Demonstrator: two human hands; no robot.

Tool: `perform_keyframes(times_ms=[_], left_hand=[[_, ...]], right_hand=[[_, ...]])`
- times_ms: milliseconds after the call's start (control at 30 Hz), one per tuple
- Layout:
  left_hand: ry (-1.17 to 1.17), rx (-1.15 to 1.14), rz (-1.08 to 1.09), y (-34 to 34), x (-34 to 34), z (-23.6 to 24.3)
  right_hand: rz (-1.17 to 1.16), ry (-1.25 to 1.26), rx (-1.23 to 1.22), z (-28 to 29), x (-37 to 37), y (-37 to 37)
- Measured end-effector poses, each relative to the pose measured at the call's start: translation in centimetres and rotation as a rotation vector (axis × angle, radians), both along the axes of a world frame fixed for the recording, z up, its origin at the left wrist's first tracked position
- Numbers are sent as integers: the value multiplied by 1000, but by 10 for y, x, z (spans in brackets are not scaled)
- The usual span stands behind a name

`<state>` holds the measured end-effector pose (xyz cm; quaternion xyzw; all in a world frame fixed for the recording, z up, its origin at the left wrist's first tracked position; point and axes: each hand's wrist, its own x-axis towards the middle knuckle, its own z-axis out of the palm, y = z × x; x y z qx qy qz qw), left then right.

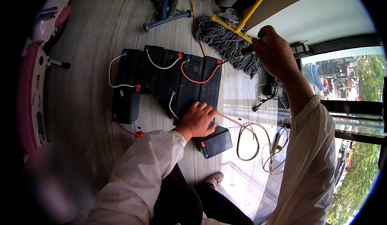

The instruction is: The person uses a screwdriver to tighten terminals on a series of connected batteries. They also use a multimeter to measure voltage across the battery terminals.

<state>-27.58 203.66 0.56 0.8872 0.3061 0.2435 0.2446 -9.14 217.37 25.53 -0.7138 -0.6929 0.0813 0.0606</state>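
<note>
My right hand (274, 49) is closed round a screwdriver (232, 59), whose handle is mostly hidden in the fist. Its dark shaft points left, with the tip at the red terminal of the far right battery (210, 73). A red wire (197, 81) loops from that terminal to the blue terminal of the neighbouring battery (189, 90). My left hand (198, 119) lies with fingers apart on the near end of the black batteries; its thumb is hidden. Below that hand sits another black battery (217, 142). White wires (163, 67) join other terminals at the left.
A red lead (125, 130) trails from the leftmost battery (128, 104). Beige cable (238, 144) coils on the floor at right. A grey mop (225, 39), a blue metal stand (167, 21) and a pink ride-on toy (34, 87) stand around. Glass panes (346, 79) line the right.
</note>
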Motion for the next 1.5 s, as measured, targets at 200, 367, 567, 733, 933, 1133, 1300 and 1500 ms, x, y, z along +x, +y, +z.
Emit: perform_keyframes(times_ms=[200, 367, 567, 733, 933, 1133, 1300, 1500], left_hand=[[1, 1, 3, 0, 0, 1], [-6, -1, 7, 0, -2, 0], [4, -1, 5, 0, -2, 1], [-15, -8, 1, 0, 2, 1], [-15, -12, 3, 0, -1, -1], [-1, -2, 2, 0, 0, 1], [-11, -6, 2, 0, 1, -1], [-5, -11, 0, -1, 1, 0]], right_hand=[[184, -22, 132, -9, 8, 0], [-25, -183, -53, 4, -9, 3], [147, 37, 112, -9, 8, 1], [112, -138, -6, -5, 12, 6], [58, -13, 0, 1, 2, -1], [193, 58, 98, -7, 7, -7], [235, 40, 165, -10, 2, -11], [76, 118, -5, -2, 1, -8]])
